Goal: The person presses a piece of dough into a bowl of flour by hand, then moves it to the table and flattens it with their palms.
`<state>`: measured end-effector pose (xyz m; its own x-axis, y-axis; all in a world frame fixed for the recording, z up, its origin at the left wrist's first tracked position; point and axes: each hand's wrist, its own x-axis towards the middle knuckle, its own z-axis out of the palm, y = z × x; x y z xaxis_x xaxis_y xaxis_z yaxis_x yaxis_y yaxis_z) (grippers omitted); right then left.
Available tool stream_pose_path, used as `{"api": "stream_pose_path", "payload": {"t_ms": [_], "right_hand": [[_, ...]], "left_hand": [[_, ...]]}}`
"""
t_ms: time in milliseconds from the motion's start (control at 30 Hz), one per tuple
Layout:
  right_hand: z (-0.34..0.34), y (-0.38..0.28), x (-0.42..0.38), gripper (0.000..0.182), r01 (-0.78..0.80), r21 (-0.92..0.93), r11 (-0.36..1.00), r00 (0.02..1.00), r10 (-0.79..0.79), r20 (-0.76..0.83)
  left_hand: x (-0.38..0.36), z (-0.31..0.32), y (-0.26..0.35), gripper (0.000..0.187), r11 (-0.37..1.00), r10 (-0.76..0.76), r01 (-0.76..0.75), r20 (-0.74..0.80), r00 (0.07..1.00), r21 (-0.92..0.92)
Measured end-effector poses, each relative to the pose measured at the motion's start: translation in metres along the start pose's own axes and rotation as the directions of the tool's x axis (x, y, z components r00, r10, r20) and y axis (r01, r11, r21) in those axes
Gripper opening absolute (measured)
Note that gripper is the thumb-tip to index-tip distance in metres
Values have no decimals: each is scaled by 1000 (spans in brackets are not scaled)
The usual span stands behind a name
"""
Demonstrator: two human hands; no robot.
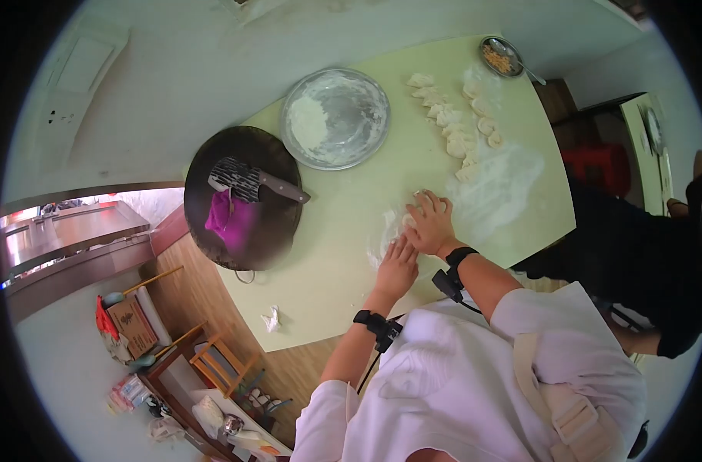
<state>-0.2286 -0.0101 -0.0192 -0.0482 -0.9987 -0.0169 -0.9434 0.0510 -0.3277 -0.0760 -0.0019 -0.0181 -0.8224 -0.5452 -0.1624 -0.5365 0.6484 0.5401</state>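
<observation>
Both hands work low over the pale green table, close to its near edge. My right hand bends its fingers around a small pale piece of dough, mostly covered by the hand. Against its thumb side lies my left hand, fingers stretched out flat with their tips near the dough. Loose flour is smeared on the tabletop just left of the hands. Farther back, a row of folded dumplings stands beside several round dough pieces.
A metal basin of flour sits at the back. Left of it, a dark round pan carries a cleaver and a purple cloth. A bowl of filling with a spoon stands at the far corner. Someone in dark clothes is at the right.
</observation>
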Motion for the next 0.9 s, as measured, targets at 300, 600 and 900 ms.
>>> {"api": "stream_pose_path", "payload": {"t_ms": [300,600,900], "right_hand": [[1,6,11,42,29,-45,999,998,-31,-50],[-16,39,-20,59,-347,240,907,936,316,158],[-9,18,-70,64,-344,178,922,933,315,174]], "left_hand": [[0,5,5,53,988,-24,25,-3,1000,153],[-2,2,15,67,962,-79,63,53,995,265],[-1,3,13,64,989,-124,117,77,989,92]]}}
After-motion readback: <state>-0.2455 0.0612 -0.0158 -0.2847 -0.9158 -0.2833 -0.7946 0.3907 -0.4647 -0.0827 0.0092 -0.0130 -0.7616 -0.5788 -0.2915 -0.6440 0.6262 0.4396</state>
